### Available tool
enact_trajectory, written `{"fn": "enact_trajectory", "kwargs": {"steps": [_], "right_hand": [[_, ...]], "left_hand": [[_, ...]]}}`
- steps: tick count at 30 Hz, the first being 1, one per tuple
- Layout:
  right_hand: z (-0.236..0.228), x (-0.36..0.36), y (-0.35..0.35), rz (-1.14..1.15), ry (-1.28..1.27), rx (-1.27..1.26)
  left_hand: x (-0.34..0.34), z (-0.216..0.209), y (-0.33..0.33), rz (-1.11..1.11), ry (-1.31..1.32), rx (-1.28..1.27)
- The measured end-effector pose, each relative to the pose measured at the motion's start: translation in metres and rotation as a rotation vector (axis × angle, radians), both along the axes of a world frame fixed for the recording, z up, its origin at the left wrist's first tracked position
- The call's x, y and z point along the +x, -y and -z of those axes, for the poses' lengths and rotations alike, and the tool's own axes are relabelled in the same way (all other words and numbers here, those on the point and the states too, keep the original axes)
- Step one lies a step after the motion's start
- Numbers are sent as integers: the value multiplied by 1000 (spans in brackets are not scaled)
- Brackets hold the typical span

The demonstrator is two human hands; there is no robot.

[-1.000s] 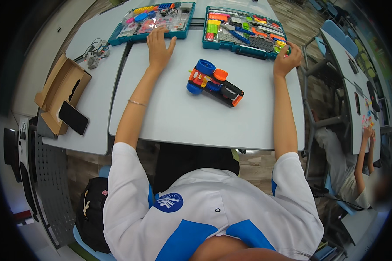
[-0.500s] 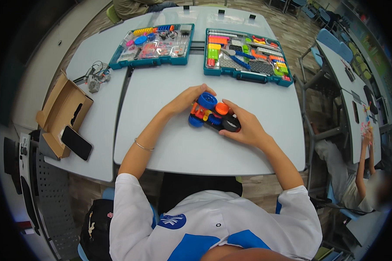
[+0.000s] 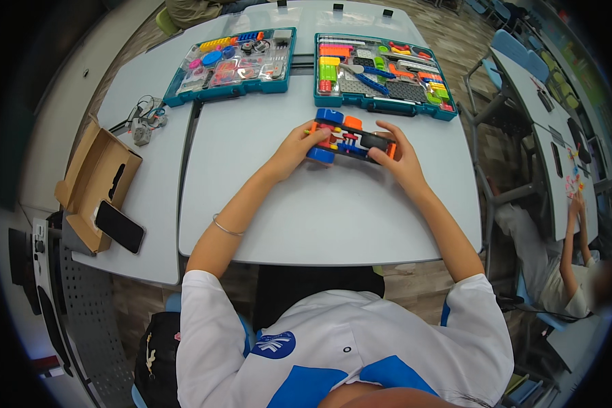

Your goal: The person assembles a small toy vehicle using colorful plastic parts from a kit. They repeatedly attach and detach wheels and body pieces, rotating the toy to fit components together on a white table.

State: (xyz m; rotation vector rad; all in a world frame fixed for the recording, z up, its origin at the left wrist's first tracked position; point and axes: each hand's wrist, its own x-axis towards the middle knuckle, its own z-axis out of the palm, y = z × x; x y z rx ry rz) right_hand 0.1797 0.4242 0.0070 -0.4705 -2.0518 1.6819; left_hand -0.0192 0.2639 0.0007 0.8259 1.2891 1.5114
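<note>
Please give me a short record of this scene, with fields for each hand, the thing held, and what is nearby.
Left hand: grips the wheeled end of the toy
Right hand: grips the other end
Held thing: colourful plastic building-block toy vehicle with blue wheels, on the grey table
Behind it: two teal parts trays, open
Far left: cardboard box, black phone
</note>
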Motion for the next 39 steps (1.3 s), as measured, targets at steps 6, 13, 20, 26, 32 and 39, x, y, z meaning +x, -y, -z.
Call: {"fn": "enact_trajectory", "kwargs": {"steps": [6,13,20,26,32,39], "right_hand": [[6,-5,-20,-140,-96,-718],[-8,0,2,-257,-25,-695],[18,-11,-9,-189,-18,-503],[8,-8,-6,-173,-65,-515],[-8,-2,-25,156,-295,-253],[-3,-1,-13,239,-237,329]], "left_hand": [[-5,1,-2,-57,219,13],[4,10,-3,-25,405,-10],[2,5,-3,-5,388,-30],[-4,13,-5,91,513,2],[17,-3,-6,-193,298,121],[21,3,-3,-229,-121,110]]}}
